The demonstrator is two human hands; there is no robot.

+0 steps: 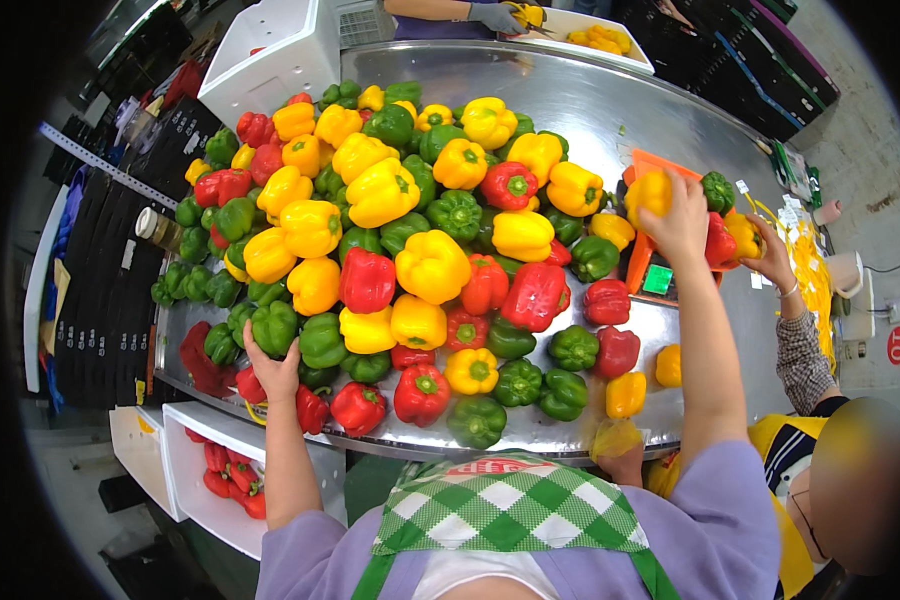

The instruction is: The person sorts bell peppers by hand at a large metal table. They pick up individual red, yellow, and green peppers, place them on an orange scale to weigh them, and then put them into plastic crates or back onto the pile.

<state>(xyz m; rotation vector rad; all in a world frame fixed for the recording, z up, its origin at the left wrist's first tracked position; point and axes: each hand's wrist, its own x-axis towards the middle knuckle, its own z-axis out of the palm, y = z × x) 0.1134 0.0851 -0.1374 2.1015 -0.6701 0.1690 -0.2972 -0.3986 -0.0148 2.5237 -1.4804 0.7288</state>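
Observation:
My left hand (pixel 276 371) is at the near left of the pile, its thumb and fingers around a green bell pepper (pixel 275 328) that sits among the others. At the right, my right hand (pixel 682 217) grips a yellow bell pepper (pixel 647 196) above an orange weighing scale (pixel 667 162). The scale has a lit green display (pixel 657 279); my hand and forearm hide part of it. Red, yellow and green bell peppers lie heaped between my hands, among them a large yellow bell pepper (pixel 433 266) and a red bell pepper (pixel 367 280).
A co-worker's hand (pixel 772 251) holds peppers right of the scale; their other hand (pixel 624 461) has yellow mesh. Foam boxes (pixel 270 67) flank the metal table (pixel 570 75). Tagged yellow net bags (pixel 810 277) hang at right. Opposite, a gloved hand (pixel 495 16) holds scissors.

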